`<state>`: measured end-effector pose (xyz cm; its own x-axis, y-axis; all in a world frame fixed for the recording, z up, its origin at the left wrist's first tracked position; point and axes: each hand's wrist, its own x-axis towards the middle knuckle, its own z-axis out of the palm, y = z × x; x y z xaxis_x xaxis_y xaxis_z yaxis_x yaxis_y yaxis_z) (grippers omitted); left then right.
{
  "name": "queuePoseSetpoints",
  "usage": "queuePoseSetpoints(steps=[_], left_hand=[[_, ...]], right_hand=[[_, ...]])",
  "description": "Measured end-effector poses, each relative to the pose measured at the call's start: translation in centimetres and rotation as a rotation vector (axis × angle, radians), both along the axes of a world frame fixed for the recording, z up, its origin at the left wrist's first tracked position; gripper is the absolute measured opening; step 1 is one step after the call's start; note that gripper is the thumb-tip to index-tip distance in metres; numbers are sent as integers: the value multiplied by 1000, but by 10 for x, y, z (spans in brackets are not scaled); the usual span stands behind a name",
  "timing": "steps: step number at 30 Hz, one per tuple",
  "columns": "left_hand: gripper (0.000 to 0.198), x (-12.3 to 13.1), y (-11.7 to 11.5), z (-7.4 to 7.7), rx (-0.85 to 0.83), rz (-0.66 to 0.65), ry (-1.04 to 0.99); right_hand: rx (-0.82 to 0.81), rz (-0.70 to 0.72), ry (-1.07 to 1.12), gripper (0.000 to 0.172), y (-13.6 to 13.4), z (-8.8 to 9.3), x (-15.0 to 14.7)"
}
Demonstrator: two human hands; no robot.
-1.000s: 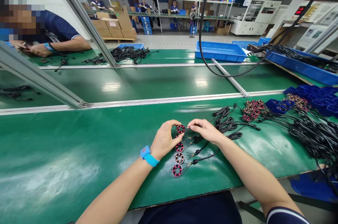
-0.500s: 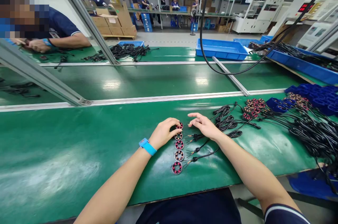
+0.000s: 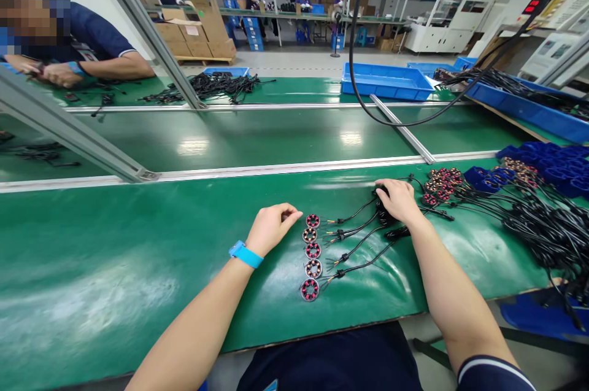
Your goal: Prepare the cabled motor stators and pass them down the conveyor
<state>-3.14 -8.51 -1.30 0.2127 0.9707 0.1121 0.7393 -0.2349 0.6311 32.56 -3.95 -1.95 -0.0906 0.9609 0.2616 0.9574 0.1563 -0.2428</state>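
Several small round stators (image 3: 313, 250), with red or copper-coloured windings, lie in a column on the green table. Just left of the top one is my left hand (image 3: 272, 230), its thumb and fingertips pressed together with nothing visible in them and apart from the stators. Black power cables (image 3: 361, 248) with stripped, splayed wire ends lie to the right of the column, their ends pointing at it. My right hand (image 3: 398, 199) is over the coiled part of the upper cables, fingers curled round a coil; the fingertips are partly hidden.
At the right lie piled stators (image 3: 442, 185), blue plastic parts (image 3: 547, 164) and a heap of black cables (image 3: 538, 234). Behind the table are a metal rail (image 3: 276, 170) and a blue bin (image 3: 386, 82). A black cable (image 3: 405, 127) hangs down. A co-worker (image 3: 99, 41) sits at the far left.
My right hand has moved right and away from the wire ends, onto the coiled cables. My left hand has drawn back left from the top stator, leaving it lying in the column.
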Motion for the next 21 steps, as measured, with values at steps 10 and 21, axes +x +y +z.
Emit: queuePoseSetpoints(steps=[10, 21], left_hand=[[20, 22, -8, 3, -69, 60, 102], [19, 28, -11, 2, 3, 29, 224]], right_hand=[[-31, 8, -46, 33, 1, -8, -3], [-43, -16, -50, 30, 0, -6, -7]])
